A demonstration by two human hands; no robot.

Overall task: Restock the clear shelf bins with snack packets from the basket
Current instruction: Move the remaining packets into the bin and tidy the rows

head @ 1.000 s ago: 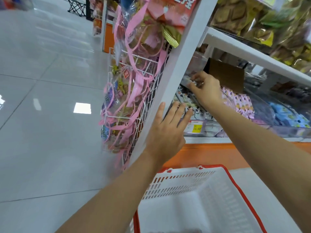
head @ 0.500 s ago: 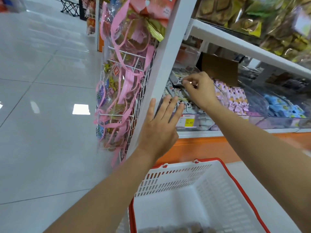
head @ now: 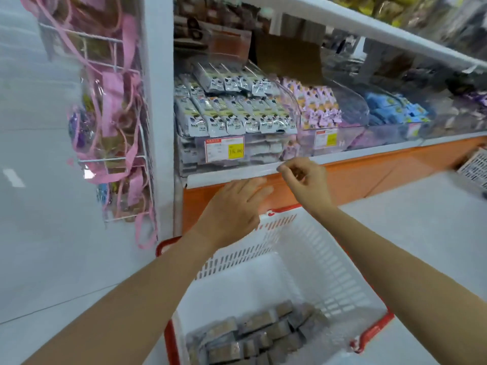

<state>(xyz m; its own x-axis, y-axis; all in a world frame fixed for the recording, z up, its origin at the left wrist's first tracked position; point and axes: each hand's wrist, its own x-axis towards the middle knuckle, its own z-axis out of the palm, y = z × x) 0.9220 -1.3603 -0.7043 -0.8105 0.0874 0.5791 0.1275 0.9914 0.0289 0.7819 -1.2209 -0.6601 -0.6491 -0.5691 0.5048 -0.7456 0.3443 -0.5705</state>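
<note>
Grip: your left hand [head: 237,206] is flat, fingers straight, holding nothing, above the far edge of the basket [head: 329,259]. Your right hand [head: 305,180] is loosely curled and looks empty, just at the front edge of the shelf [head: 232,176]. The snack packets [head: 250,335] lie at the basket's near end, below both hands and back toward you, in a row running near-left to far-right. Left hand looks slightly nearer. The clear bin [head: 291,109] at the shelf's left end is heaped.
</note>
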